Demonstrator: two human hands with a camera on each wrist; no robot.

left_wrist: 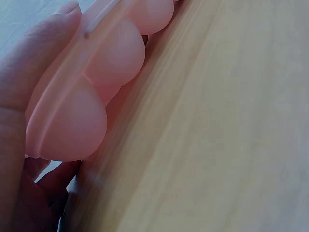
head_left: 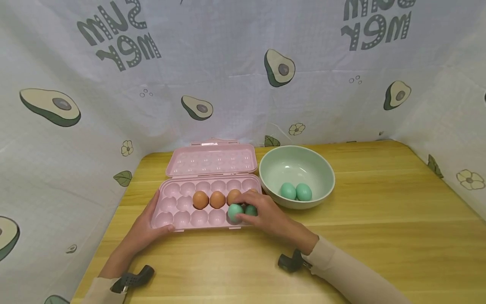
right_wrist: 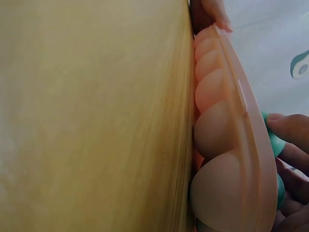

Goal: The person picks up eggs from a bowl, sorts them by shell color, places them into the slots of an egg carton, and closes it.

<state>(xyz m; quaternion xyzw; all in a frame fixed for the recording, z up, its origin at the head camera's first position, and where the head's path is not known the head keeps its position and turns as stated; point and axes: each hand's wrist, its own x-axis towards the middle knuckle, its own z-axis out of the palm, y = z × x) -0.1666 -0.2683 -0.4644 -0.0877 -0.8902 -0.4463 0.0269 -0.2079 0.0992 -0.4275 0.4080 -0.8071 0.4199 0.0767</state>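
Observation:
A pink egg carton (head_left: 190,212) lies with its lid (head_left: 212,160) folded back. My left hand (head_left: 143,230) grips its left end, thumb along the front rim and fingertips under the side in the left wrist view. My right hand (head_left: 265,211) pinches a green egg (head_left: 235,213) at a front-row cup, between thumb and fingers. Another green egg (head_left: 251,210) sits in the cup to its right, partly hidden by that hand. Several brown eggs (head_left: 217,199) fill the right part of the middle row; the rightmost is mostly covered by my hand.
A pale green bowl (head_left: 322,177) stands against the carton's right side, with two green eggs (head_left: 288,191) inside. The wooden table (head_left: 379,219) extends to the right and in front. A printed curtain (head_left: 235,93) hangs behind and along both sides.

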